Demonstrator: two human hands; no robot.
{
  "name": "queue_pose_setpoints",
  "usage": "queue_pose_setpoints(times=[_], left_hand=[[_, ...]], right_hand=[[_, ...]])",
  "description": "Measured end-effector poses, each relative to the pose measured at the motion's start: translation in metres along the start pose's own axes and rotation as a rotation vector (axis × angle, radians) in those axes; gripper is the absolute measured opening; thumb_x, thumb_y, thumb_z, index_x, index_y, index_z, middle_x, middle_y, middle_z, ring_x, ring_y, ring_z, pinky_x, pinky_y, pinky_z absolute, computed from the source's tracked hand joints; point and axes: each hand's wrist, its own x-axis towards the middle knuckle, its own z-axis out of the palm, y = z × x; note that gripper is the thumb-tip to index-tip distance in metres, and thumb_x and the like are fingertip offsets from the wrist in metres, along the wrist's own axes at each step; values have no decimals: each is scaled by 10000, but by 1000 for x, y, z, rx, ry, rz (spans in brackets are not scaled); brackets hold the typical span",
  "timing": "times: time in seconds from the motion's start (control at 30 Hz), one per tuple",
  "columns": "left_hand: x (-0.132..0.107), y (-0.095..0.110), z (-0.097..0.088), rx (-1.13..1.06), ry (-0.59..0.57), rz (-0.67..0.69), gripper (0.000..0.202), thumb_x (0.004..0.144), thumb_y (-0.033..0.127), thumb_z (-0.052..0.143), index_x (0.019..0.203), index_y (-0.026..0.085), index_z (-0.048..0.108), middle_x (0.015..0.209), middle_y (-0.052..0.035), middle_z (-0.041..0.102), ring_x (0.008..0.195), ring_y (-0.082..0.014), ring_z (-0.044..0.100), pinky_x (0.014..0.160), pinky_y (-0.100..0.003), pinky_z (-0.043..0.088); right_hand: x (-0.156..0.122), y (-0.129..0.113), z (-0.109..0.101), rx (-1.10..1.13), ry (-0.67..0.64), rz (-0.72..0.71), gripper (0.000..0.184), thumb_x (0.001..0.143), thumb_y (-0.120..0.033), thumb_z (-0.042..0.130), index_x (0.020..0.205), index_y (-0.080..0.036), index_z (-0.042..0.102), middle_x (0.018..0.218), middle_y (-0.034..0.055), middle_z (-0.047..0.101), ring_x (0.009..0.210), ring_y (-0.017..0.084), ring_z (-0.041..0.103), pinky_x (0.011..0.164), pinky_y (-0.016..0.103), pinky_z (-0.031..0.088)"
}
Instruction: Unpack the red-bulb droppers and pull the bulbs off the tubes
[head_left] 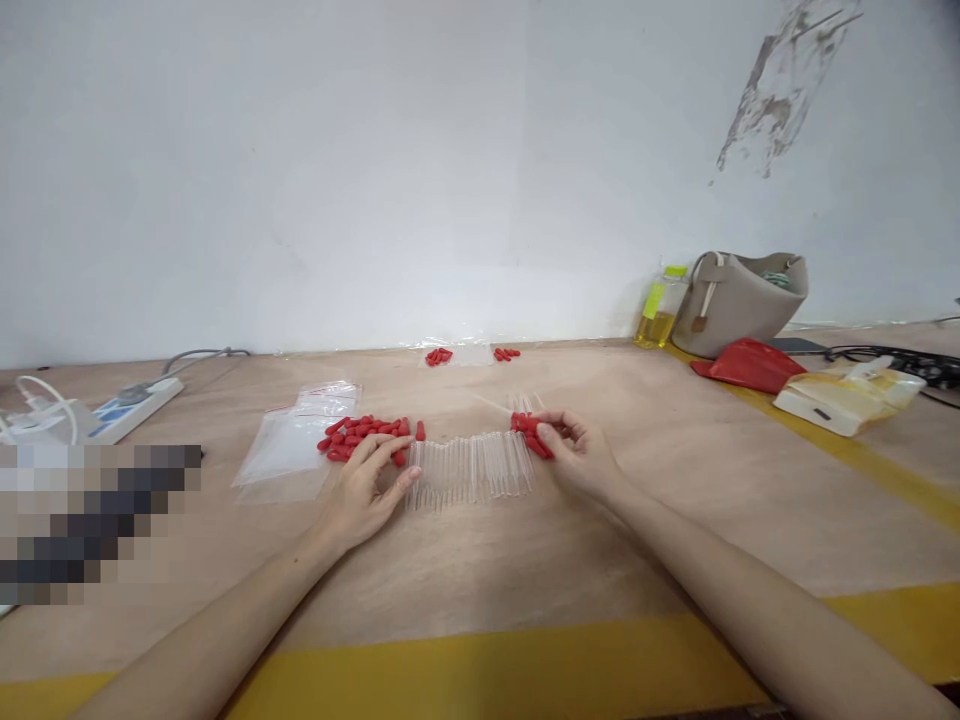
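A row of thin clear glass dropper tubes [472, 468] lies side by side on the brown-covered table. At its left end rests my left hand [367, 490], thumb and fingers apart, with the fingertips beside the tubes and a pile of red rubber bulbs [364, 432]. One red bulb [420, 431] stands just above the row's left end. My right hand [577, 450] is closed at the right end, thumb and fingers on red rubber bulbs [529, 428]. Glass tubes [523, 403] stick out beyond those bulbs. The fingers partly hide which bulb is gripped.
Clear zip bags [292, 445] lie left of the pile. A bag with red bulbs [469, 354] is near the wall. At right are a bottle [656, 315], a grey handbag [739, 300], a red pouch [750, 367] and a tissue pack [844, 398]. A power strip [139, 408] sits left.
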Motion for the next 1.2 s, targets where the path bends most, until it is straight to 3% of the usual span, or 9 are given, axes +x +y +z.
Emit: queue_pose_setpoints(times=[0.13, 0.27, 0.37, 0.53, 0.6, 0.67, 0.77, 1.2], left_hand=[[3, 10, 4, 123, 108, 207, 370, 837, 259, 489, 1203, 205, 471, 1102, -92, 527, 1026, -216, 465, 881, -384, 373], [2, 19, 13, 208, 105, 376, 211, 831, 216, 510, 1021, 235, 598, 911, -36, 632, 856, -186, 514, 791, -366, 354], [1, 22, 19, 198, 102, 408, 118, 826, 206, 521, 872, 210, 629, 759, -9, 640, 719, -147, 505, 746, -338, 344], [1, 27, 20, 205, 132, 418, 94, 818, 191, 525, 798, 185, 617, 694, -9, 617, 667, -138, 477, 726, -328, 335], [1, 29, 20, 211, 124, 436, 87, 813, 185, 528, 798, 189, 614, 680, -5, 605, 656, -136, 467, 734, -332, 333], [0, 29, 20, 215, 111, 450, 91, 811, 181, 524, 797, 188, 614, 666, -6, 587, 646, -134, 455, 740, -334, 333], [-2, 28, 19, 214, 101, 457, 107, 812, 172, 508, 797, 179, 614, 638, -8, 549, 632, -131, 439, 753, -336, 340], [-8, 24, 12, 167, 126, 505, 118, 803, 122, 492, 787, 173, 597, 614, -8, 523, 612, -127, 448, 705, -329, 384]], right_hand=[[-15, -5, 16, -150, -231, -221, 152, 791, -252, 504, 870, -169, 605, 806, 49, 620, 741, 148, 565, 686, 291, 449], [-24, -10, 25, -229, -337, -331, 132, 787, -161, 491, 854, -176, 604, 782, 38, 615, 733, 145, 547, 684, 285, 432], [-28, -13, 27, -272, -379, -370, 154, 791, -133, 483, 873, -189, 600, 795, 29, 615, 757, 143, 537, 705, 285, 414], [-31, -13, 31, -485, -316, -522, 226, 748, -287, 595, 955, -195, 601, 924, 57, 579, 848, 168, 511, 751, 316, 352], [-32, -10, 34, -575, -272, -607, 225, 760, -340, 595, 940, -206, 618, 877, 45, 585, 805, 156, 503, 734, 314, 318], [-33, -8, 38, -650, -231, -684, 145, 805, -317, 553, 865, -219, 642, 734, 12, 580, 719, 133, 479, 711, 310, 282], [-33, -6, 40, -733, -200, -750, 163, 833, -282, 516, 773, -210, 649, 606, -8, 531, 657, 120, 438, 705, 317, 250], [-34, -16, 29, -751, -303, -831, 200, 822, -214, 469, 673, -189, 600, 604, -12, 496, 702, 127, 418, 827, 360, 242]])
